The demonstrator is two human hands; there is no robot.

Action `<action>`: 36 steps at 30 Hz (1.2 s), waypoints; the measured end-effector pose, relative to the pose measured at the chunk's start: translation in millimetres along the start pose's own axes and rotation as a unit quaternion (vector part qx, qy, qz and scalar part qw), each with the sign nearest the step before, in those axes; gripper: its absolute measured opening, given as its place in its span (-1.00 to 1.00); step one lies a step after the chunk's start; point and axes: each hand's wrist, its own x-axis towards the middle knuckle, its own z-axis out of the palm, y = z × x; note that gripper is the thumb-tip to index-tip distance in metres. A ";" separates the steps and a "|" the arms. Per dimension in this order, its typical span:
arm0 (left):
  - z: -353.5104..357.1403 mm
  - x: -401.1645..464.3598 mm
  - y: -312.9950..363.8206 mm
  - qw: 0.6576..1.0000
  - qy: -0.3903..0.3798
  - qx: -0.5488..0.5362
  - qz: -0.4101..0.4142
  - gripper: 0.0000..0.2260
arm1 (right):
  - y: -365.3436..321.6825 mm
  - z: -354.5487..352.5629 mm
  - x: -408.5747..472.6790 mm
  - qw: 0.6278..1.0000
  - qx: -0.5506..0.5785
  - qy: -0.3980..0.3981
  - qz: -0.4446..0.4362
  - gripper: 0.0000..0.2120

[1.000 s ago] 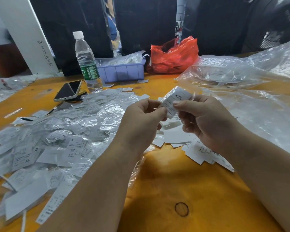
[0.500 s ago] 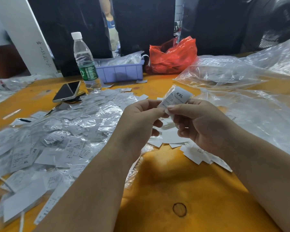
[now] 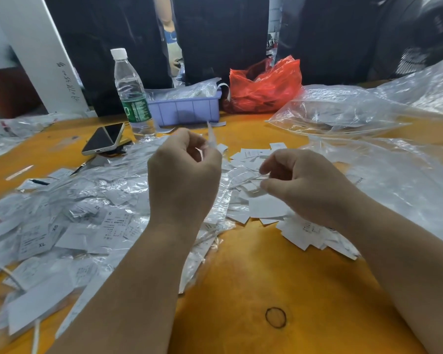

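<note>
My left hand [image 3: 184, 175] is raised over the pile and pinches a small white label in a clear sleeve [image 3: 211, 139], which stands upright and shows only its edge. My right hand [image 3: 307, 187] hovers to the right, just above loose white labels [image 3: 266, 208]. Its fingers are curled, with thumb and forefinger close together. A thin pale edge shows between them, and I cannot tell whether it is pinched. A big heap of sleeved size labels [image 3: 69, 226] covers the orange table [image 3: 279, 290] on the left.
Behind the heap lie a phone [image 3: 104, 137] and a water bottle [image 3: 132, 95]. At the back stand a purple tray [image 3: 187, 111] and a red plastic bag [image 3: 264, 85]. Clear plastic bags [image 3: 368, 111] spread over the right side. A rubber band [image 3: 276, 317] lies near me.
Both hands held one XXL label together; now they have parted. The left hand keeps the piece and has turned it edge-on, and the right hand has moved right and down.
</note>
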 end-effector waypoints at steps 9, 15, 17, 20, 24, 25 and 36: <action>2.4 -3.4 -3.9 0.937 -0.155 0.312 0.011 -0.83 | -0.5 5.9 -1.5 0.968 -0.190 -0.163 0.019 -0.75; 0.9 -8.5 6.6 0.945 -0.205 0.256 -0.017 -0.74 | 0.6 5.6 -2.5 0.974 -0.175 -0.147 0.001 -0.80; 1.0 -10.2 9.3 0.948 -0.215 0.234 -0.016 -0.75 | 0.9 6.0 -2.8 0.978 -0.156 -0.135 -0.004 -0.81; 0.6 -10.8 11.3 0.947 -0.225 0.227 -0.019 -0.73 | -0.1 5.7 -3.2 0.986 -0.120 -0.114 -0.007 -0.84; 2.4 -10.5 7.8 0.945 -0.231 0.231 -0.003 -0.70 | -2.7 6.1 -3.0 0.994 -0.059 -0.093 -0.021 -0.77; 4.0 -11.0 6.0 0.947 -0.244 0.208 -0.012 -0.73 | -3.7 5.8 -2.7 0.996 -0.031 -0.076 -0.023 -0.77; 18.6 -15.9 0.9 0.952 -0.291 -0.049 -0.088 -0.90 | -7.9 -8.3 -1.3 0.963 0.267 0.000 0.038 -0.93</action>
